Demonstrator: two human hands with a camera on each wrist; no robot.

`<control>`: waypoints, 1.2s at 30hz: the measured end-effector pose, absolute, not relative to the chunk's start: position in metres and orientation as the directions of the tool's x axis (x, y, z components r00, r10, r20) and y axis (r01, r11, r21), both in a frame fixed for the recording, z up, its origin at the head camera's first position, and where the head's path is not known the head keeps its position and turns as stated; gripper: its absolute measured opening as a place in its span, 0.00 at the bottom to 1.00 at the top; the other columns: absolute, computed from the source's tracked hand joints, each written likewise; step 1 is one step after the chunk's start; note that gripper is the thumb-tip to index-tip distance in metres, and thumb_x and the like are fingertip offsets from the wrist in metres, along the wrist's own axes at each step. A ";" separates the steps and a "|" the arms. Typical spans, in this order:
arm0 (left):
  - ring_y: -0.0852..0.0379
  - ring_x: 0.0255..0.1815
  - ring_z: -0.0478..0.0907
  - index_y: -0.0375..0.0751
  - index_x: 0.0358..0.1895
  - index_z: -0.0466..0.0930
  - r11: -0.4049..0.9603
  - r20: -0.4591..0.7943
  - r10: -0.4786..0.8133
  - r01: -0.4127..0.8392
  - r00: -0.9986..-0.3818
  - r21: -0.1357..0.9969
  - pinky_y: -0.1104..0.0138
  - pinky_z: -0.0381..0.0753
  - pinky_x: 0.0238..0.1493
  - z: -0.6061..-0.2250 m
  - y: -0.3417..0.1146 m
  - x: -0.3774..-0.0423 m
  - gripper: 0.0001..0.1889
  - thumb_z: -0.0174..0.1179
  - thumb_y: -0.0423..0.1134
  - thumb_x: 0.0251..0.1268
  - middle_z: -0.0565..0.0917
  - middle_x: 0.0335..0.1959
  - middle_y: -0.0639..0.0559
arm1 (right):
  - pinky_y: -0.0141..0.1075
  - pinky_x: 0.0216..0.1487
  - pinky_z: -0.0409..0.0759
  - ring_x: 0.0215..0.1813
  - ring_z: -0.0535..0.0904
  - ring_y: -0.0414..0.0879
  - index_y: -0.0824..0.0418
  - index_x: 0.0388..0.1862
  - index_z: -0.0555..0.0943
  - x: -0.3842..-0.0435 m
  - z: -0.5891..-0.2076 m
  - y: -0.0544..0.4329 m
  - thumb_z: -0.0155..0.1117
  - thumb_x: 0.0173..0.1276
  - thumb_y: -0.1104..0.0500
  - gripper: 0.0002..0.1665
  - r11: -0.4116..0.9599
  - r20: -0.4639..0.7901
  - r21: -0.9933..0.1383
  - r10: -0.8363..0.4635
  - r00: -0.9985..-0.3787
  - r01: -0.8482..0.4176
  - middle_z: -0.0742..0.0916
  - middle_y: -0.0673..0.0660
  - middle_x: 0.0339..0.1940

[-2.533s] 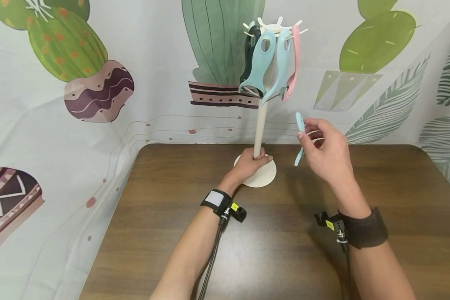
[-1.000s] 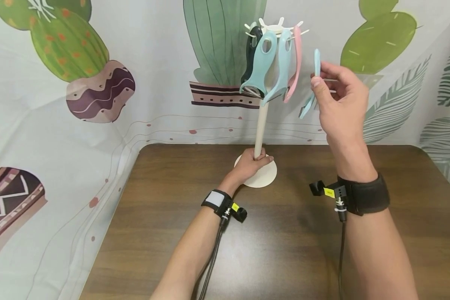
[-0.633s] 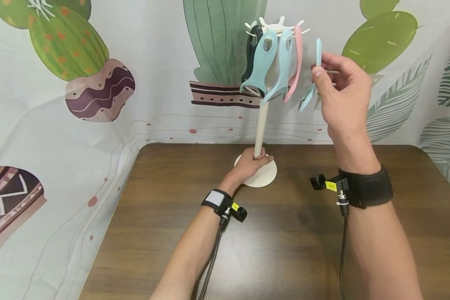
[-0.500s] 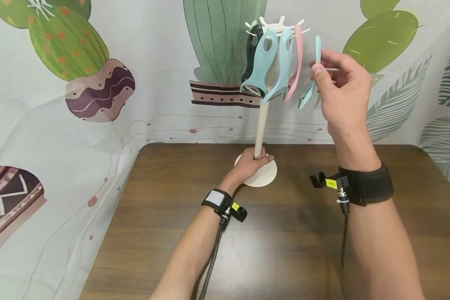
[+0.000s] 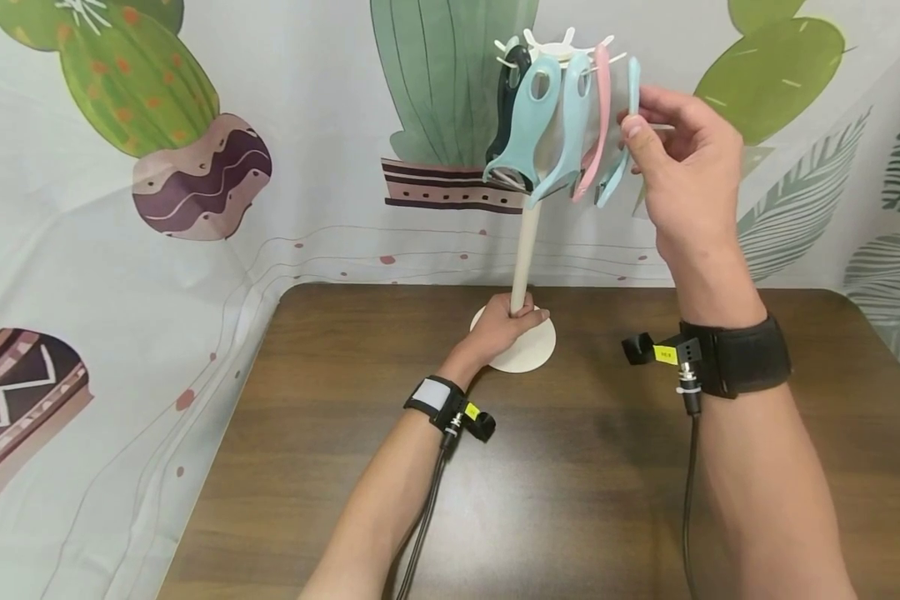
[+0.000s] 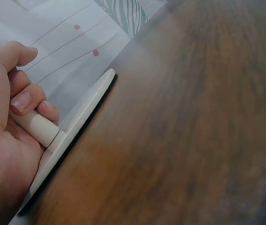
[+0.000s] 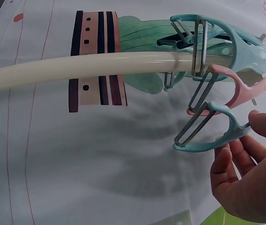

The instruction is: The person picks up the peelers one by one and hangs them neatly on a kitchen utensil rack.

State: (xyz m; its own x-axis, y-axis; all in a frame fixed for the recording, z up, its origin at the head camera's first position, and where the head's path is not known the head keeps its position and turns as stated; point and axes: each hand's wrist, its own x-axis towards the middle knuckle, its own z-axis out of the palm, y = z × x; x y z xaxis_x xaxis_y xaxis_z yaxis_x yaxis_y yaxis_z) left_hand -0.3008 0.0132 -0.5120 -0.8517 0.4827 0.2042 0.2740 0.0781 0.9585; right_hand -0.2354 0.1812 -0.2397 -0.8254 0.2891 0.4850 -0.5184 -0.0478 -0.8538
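Observation:
My left hand [image 5: 498, 328] grips the cream pole [image 5: 522, 258] of a stand, low down by its round base [image 5: 531, 353]. In the left wrist view, curled fingers wrap that pole just above the base. Between thumb and fingers my right hand [image 5: 690, 167] pinches a light blue peeler [image 5: 633, 92], upright, beside the rack's pegs. Right next to it hangs a pink peeler [image 5: 602, 100]. Two more light blue peelers [image 5: 534, 117] and a black peeler [image 5: 506, 108] hang from the white pegged top [image 5: 562, 52]. In the right wrist view the held peeler's metal blade [image 7: 195, 123] points away from the hand.
The stand is near the back edge of a brown wooden table [image 5: 570, 483]. Behind it hangs a cloth [image 5: 330, 100] printed with cacti and leaves. Cables [image 5: 426, 517] run back from both wristbands along the arms.
My right hand has risen with the light blue peeler, then shifted slightly left, bringing it close beside the pink peeler. The left hand has kept its grip on the pole.

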 end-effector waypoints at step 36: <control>0.59 0.20 0.58 0.45 0.18 0.60 0.061 0.190 0.487 0.250 -0.852 0.966 0.67 0.60 0.24 -0.513 0.014 -0.301 0.24 0.63 0.48 0.63 0.58 0.16 0.57 | 0.33 0.36 0.73 0.37 0.77 0.45 0.64 0.49 0.84 -0.258 -0.227 0.190 0.68 0.61 0.66 0.16 -0.071 0.498 -0.851 0.206 -0.842 -0.520 0.84 0.56 0.41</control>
State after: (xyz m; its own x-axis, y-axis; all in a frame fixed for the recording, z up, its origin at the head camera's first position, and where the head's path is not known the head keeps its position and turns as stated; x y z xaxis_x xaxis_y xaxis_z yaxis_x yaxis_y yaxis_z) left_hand -0.3009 0.0135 -0.5130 -0.8523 0.4874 0.1896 0.2499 0.0612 0.9663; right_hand -0.2581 0.1898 -0.2270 -0.8424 0.2057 0.4980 -0.5204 -0.0713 -0.8509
